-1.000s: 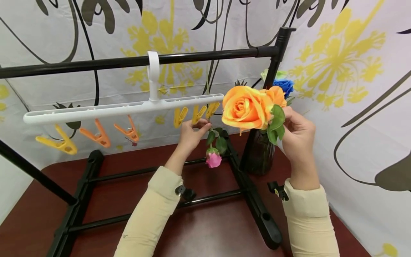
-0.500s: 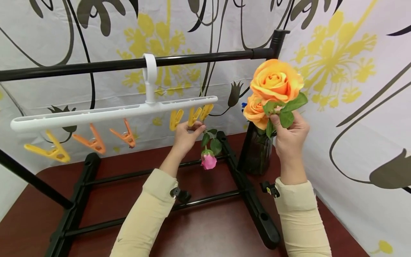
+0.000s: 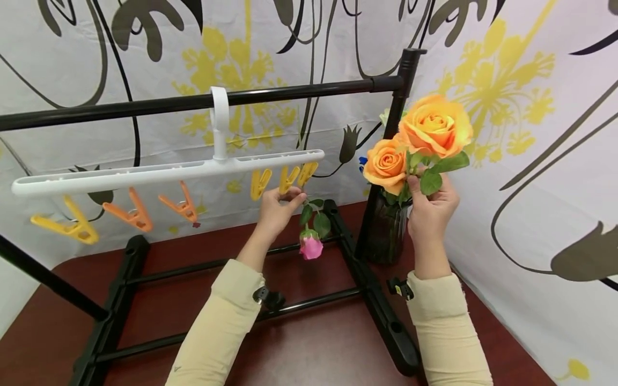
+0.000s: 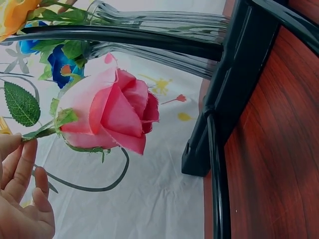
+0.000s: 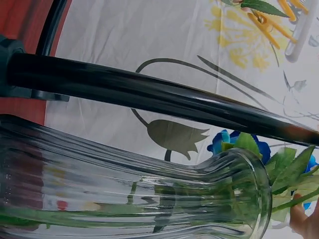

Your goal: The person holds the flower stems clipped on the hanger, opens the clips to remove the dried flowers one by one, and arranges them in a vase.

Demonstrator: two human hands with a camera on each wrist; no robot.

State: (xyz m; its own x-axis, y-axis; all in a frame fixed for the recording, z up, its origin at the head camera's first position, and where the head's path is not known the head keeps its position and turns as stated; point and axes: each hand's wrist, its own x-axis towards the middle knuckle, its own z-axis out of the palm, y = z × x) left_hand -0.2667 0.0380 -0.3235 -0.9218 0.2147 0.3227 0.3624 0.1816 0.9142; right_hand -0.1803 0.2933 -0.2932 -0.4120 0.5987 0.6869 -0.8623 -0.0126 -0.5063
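Note:
My left hand [image 3: 276, 213] is just under the yellow clothespins [image 3: 288, 180] at the right end of the white hanger [image 3: 164, 175]. Its thumb and finger pinch the stem of a pink rose [image 4: 112, 107], whose bloom hangs head down in the head view. Over at the right, my right hand [image 3: 433, 214] grips the orange roses [image 3: 436, 126] just below their blooms, above the clear ribbed vase [image 3: 384, 233]. Several green stems stand inside the vase [image 5: 114, 199], with blue roses [image 5: 251, 143] at its mouth. Whether the orange roses' stem is in the vase is hidden.
A black rack's top bar [image 3: 159, 109] carries the hanger. An upright post [image 3: 397, 115] stands right beside the vase. Orange clothespins [image 3: 138, 215] and another yellow clothespin [image 3: 77, 229] hang at the left. Rack feet [image 3: 374, 292] lie on the dark red table [image 3: 318, 343].
My right hand has turned the orange roses from tipped leftward to upright, facing me, over the vase. My left hand keeps its pinch on the pink rose's stem. The head view has shifted slightly.

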